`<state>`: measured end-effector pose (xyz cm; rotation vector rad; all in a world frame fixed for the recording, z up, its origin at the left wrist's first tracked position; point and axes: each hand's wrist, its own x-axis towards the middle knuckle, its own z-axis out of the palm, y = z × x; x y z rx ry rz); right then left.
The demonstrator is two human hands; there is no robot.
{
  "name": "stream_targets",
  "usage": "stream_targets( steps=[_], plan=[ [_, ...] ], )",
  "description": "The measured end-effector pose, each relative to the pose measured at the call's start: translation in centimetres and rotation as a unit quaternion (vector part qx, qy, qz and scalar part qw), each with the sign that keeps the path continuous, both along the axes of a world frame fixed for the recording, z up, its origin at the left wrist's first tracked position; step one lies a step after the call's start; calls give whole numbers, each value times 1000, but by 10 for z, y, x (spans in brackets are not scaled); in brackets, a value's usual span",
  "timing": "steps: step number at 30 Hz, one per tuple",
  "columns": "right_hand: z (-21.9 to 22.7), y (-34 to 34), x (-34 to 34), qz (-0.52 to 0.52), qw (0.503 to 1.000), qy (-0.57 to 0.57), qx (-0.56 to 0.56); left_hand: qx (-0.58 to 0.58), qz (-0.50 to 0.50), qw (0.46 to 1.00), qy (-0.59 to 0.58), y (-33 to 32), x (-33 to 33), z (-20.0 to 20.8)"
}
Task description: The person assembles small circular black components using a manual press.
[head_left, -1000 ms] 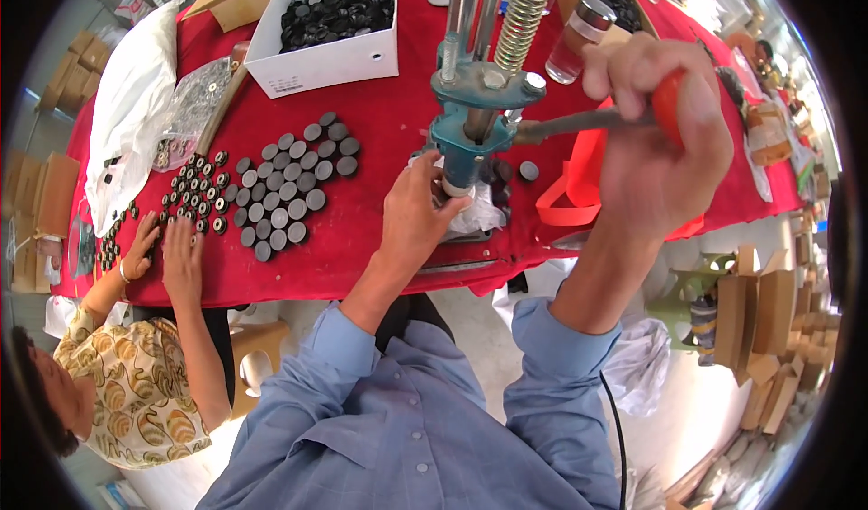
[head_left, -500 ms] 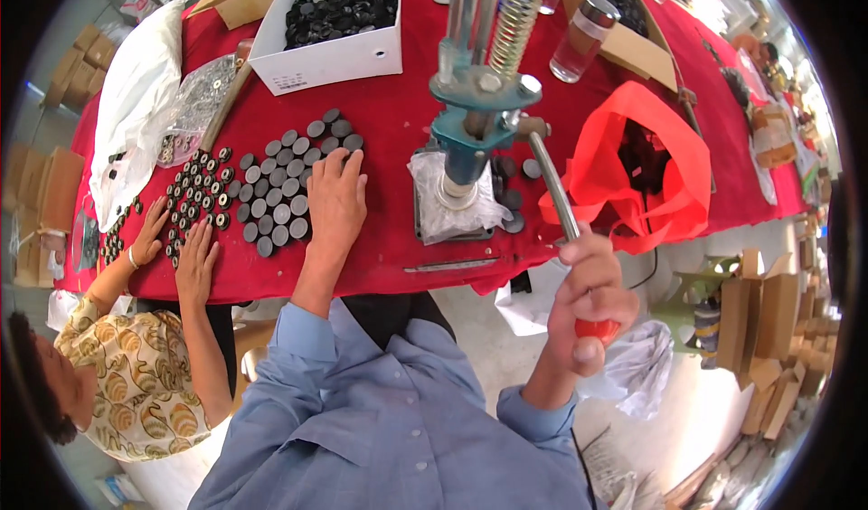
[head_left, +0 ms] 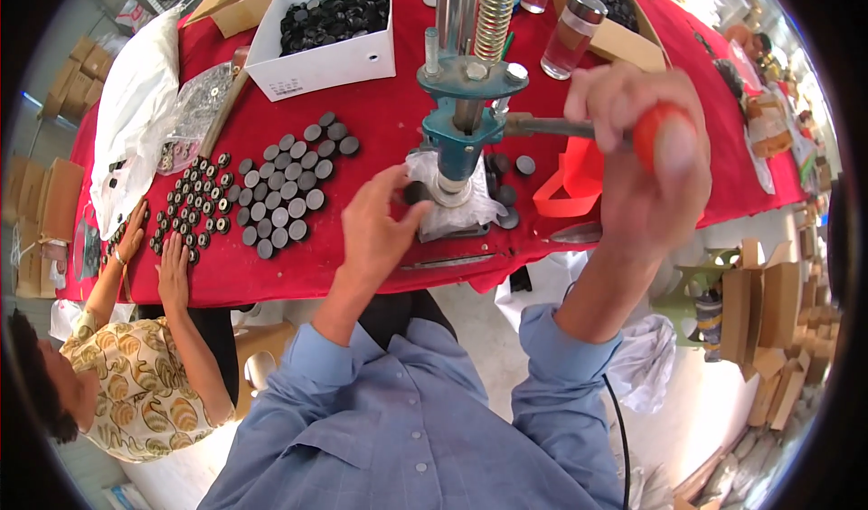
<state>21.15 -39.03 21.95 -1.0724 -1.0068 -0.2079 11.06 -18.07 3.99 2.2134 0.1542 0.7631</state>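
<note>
A teal hand press (head_left: pixel 463 135) with a bare steel column and a coil spring (head_left: pixel 496 22) stands in front of me. White plastic wrap (head_left: pixel 470 213) covers its base. At the left of the press head, my left hand (head_left: pixel 378 225) pinches a black round cap (head_left: pixel 416 193) between thumb and fingers. My right hand (head_left: pixel 646 157), slightly blurred, is closed round the red knob (head_left: pixel 663 135) of the press lever (head_left: pixel 561 127), which sticks out roughly level to the right. Several dark grey caps (head_left: pixel 280 184) lie grouped on the red cloth to my left.
Left of the caps, a co-worker's hands (head_left: pixel 174 270) rest by small metal-centred black rings (head_left: pixel 194 193). Behind stand a white box (head_left: pixel 321 67) of black caps and a glass bottle (head_left: pixel 573 35). A red bag (head_left: pixel 570 184) lies right of the press, partly hidden by my arm.
My left hand has moved right from the grouped caps to the press, now with a cap in its fingers. My right hand has raised the lever from slanting down to about level.
</note>
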Motion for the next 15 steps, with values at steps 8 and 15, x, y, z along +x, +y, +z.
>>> stream_targets(
  steps=[8,15],
  plan=[
    [18,10,29,4,999,16,-48,-21,-45,999,22,-32,29,-4],
    [-5,1,-5,30,999,19,31,-52,-53,997,11,-28,25,-2]
  ],
)
